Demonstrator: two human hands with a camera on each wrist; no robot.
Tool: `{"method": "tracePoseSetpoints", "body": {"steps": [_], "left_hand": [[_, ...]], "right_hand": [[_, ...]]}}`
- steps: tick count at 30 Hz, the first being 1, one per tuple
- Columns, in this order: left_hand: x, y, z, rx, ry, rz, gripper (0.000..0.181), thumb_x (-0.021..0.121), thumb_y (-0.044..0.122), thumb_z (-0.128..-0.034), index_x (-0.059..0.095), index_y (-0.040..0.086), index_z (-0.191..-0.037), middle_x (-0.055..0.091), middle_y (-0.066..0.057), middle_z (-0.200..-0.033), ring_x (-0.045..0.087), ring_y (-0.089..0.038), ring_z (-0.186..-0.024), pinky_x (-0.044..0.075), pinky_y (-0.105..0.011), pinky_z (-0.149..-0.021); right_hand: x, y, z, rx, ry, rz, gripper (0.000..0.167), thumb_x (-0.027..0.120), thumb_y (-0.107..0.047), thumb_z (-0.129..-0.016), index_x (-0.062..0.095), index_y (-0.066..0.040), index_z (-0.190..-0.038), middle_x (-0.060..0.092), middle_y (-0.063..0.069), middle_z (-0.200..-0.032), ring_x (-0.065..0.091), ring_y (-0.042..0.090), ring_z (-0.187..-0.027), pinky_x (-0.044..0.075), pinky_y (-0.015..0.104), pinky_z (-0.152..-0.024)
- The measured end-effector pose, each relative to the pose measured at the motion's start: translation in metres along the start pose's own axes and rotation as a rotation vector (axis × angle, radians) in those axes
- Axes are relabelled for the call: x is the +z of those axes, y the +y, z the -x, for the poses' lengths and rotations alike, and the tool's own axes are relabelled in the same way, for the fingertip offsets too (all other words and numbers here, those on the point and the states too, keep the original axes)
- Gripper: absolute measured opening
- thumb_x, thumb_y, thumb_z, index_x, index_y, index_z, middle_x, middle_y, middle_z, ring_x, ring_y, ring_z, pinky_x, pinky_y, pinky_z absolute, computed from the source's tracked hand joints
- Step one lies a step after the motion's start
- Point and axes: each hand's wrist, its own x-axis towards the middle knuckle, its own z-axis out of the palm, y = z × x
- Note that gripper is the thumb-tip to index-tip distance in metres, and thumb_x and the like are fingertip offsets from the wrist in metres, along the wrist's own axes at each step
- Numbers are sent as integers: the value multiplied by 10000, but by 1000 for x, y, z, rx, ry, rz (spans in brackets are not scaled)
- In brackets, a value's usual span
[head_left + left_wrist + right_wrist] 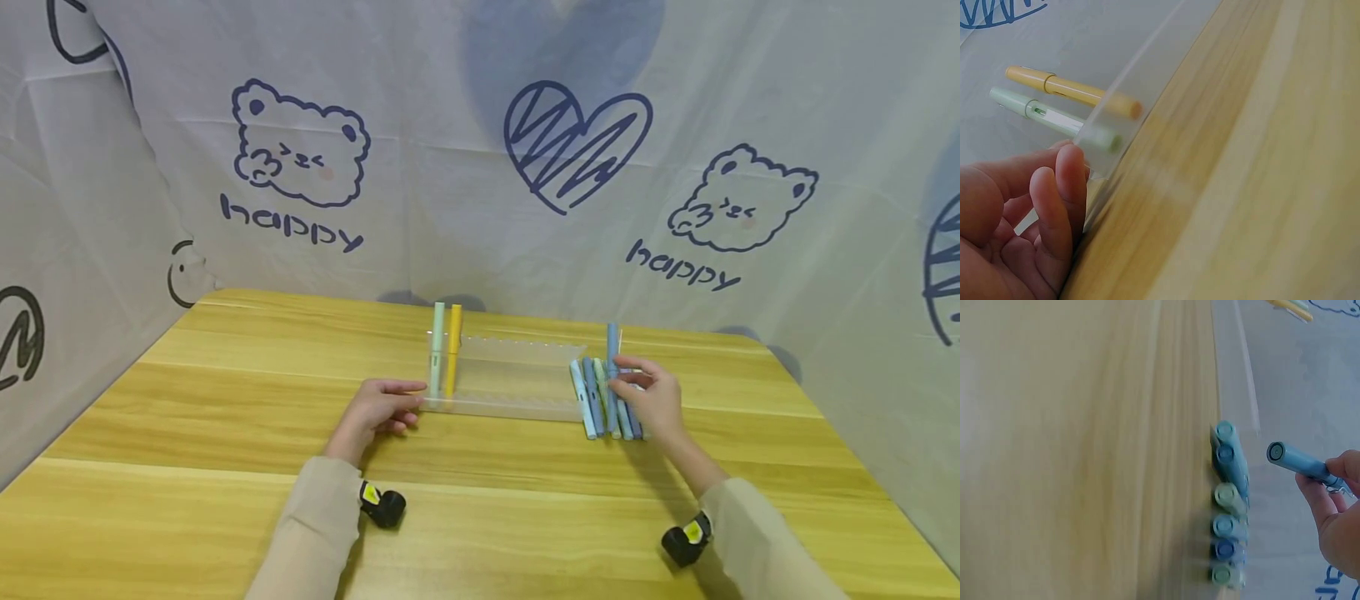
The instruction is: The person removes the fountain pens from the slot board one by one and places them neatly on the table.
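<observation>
A clear plastic pen rack (517, 409) stands on the table with a pale green pen (437, 333) and a yellow pen (454, 342) leaning in its left end. My left hand (378, 410) pinches the rack's left end between thumb and fingers, the pale green pen close by in the left wrist view. Above a row of pens, my right hand (654, 402) grips a blue pen (1304, 464) between thumb and fingers. That pen is lifted off the row. Several light blue, dark blue and green pens (588, 400) lie side by side at the rack's right end.
The wooden table (480, 517) extends in front of the rack and to both sides. Behind it hangs a pale curtain (442, 183) printed with bears and hearts. A black camera (386, 507) is strapped to each wrist.
</observation>
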Motion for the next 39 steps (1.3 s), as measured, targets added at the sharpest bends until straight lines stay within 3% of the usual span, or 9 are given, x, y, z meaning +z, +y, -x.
{"method": "tracePoseSetpoints", "body": {"steps": [6, 9, 13, 18, 19, 22, 25, 32, 39], "left_hand": [[-1, -1, 0, 0, 4, 1, 348, 598, 0, -830, 546, -64, -1168, 614, -72, -677, 550, -79, -478, 455, -164, -420], [-1, -1, -1, 0, 5, 4, 349, 599, -2, -828, 546, -65, -1167, 616, -72, -676, 551, -79, -478, 455, -163, -420], [-1, -2, -1, 2, 2, 8, 350, 600, -3, -827, 546, -66, -1166, 618, -75, -671, 552, -79, -476, 457, -164, -420], [-1, -2, -2, 3, 4, -3, 336, 595, -1, -830, 556, -61, -1159, 619, -80, -683, 552, -79, -480, 456, -162, -423], [-1, -2, -2, 4, 5, -5, 332, 595, -1, -830, 560, -59, -1155, 619, -81, -683, 553, -81, -480, 456, -162, -423], [-1, -3, -2, 11, 2, -9, 327, 591, 0, -832, 564, -59, -1152, 617, -77, -678, 554, -81, -483, 455, -161, -424], [-2, -3, -3, 11, 2, -10, 324, 590, 3, -835, 565, -58, -1152, 617, -74, -674, 555, -82, -484, 456, -163, -425], [-1, -3, -3, 0, 10, -6, 321, 597, -2, -828, 573, -53, -1144, 618, -76, -670, 554, -85, -480, 456, -166, -422], [-2, -4, -4, -9, 5, 3, 328, 600, -3, -826, 567, -57, -1148, 623, -79, -669, 555, -84, -478, 456, -167, -422]], "right_hand": [[-23, 62, -26, 19, 27, -15, 258, 699, 10, -730, 668, -81, -970, 633, -71, -838, 604, 39, -732, 517, 187, -578], [-32, 75, -35, 48, 33, -11, 263, 712, -11, -726, 657, -73, -975, 637, -73, -836, 610, 45, -735, 524, 208, -596], [-38, 53, -31, 126, 17, 37, 269, 679, 14, -748, 628, -11, -1011, 639, -14, -859, 607, 33, -728, 526, 231, -630], [-47, 31, -27, 253, 18, 36, 245, 656, 40, -754, 652, -101, -954, 591, -77, -849, 584, -5, -712, 519, 200, -637], [-49, 26, -26, 269, 14, 49, 252, 651, 45, -757, 644, -44, -993, 583, -62, -858, 580, -6, -708, 520, 200, -634], [-53, 25, -26, 271, 20, 108, 287, 630, 54, -760, 610, 37, -1046, 576, -46, -857, 560, -33, -681, 517, 188, -597], [-55, 18, -24, 266, -8, 169, 386, 602, 76, -771, 490, 173, -1128, 575, 91, -912, 547, -27, -652, 519, 201, -578], [-58, 21, -25, 372, -78, 222, 397, 587, 88, -785, 459, 186, -1148, 521, 294, -1025, 548, 17, -612, 526, 229, -581], [-60, 30, -26, 388, -112, 315, 343, 610, 73, -757, 507, 192, -1062, 594, 241, -924, 535, 22, -600, 505, 198, -543]]}}
